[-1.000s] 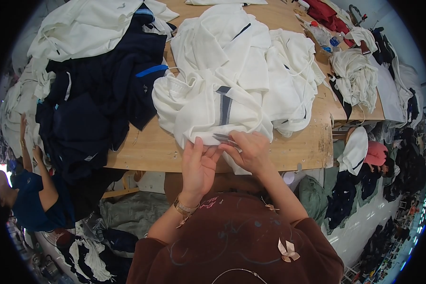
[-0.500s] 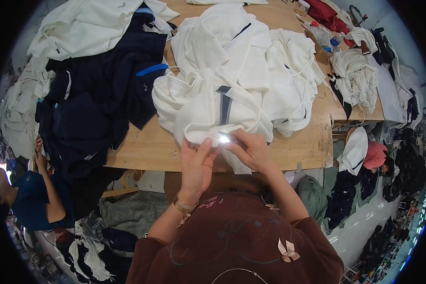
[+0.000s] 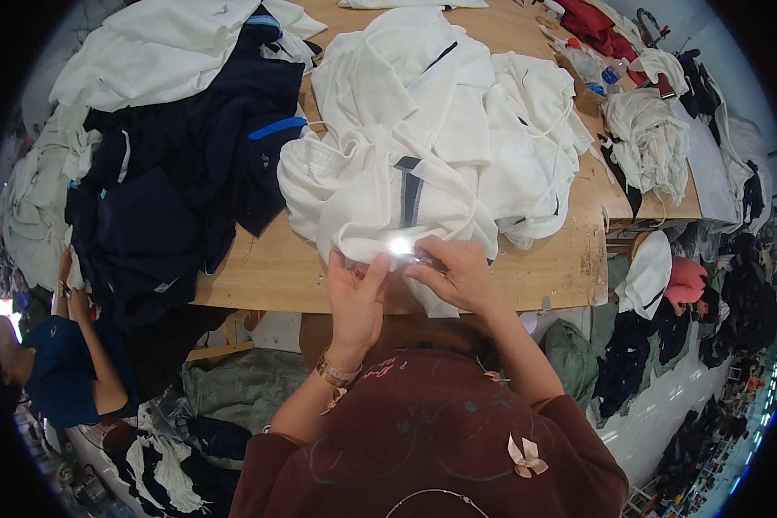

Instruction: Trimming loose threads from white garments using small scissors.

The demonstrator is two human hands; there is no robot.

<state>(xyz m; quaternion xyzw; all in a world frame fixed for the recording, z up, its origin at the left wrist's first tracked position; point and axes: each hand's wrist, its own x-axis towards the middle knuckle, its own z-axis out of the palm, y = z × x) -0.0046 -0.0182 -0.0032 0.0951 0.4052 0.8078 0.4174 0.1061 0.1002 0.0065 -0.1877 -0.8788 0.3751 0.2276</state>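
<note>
A white garment [image 3: 367, 210] with a dark grey stripe lies bunched at the table's front edge. My left hand [image 3: 358, 298] pinches its near edge between thumb and fingers. Close beside it on the right, my right hand [image 3: 459, 274] is closed round a small shiny metal tool [image 3: 423, 257]. The tool's tip meets the cloth between my hands, where a bright glare hides its exact shape. Behind the garment, more white garments [image 3: 397, 73] are heaped, and another white garment [image 3: 535, 147] with a drawstring lies to the right.
Navy garments [image 3: 173, 198] with blue trim hang over the table's [image 3: 544, 281] front edge at left, under a white one [image 3: 151, 52]. A co-worker [image 3: 78, 363] in dark blue stands at left. A white bundle [image 3: 647, 138] and red cloth [image 3: 596, 30] lie at right.
The tool in my right hand and its glare have shifted slightly left along the garment's edge. My left hand stays nearly in place. The co-worker's arms have moved a little.
</note>
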